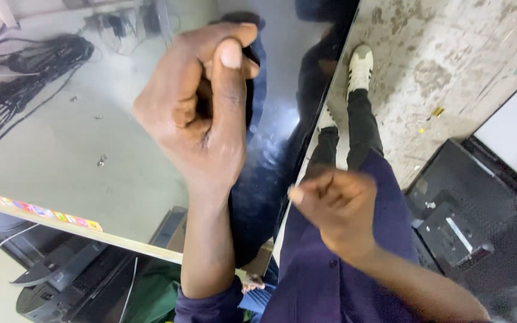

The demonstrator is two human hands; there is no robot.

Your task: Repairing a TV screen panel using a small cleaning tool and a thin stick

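Observation:
A large glossy flat screen panel (79,149) leans in front of me; its right edge runs from the top centre down to my waist. My left hand (201,113) is raised before the glass, fingers curled into a fist and thumb pointing up. A dark sliver shows beside the thumb tip; I cannot tell what it is. My right hand (336,206) is lower, also a closed fist, with its thumb tip at the panel's right edge. I see nothing held in it.
The glass reflects a bundle of black cables (25,72) and a pale floor. A strip of coloured stickers (37,210) runs along the panel's lower edge. A black screen back (462,227) lies on the concrete floor at right, beside a white board (516,131). My white shoe (360,66) stands beyond the panel.

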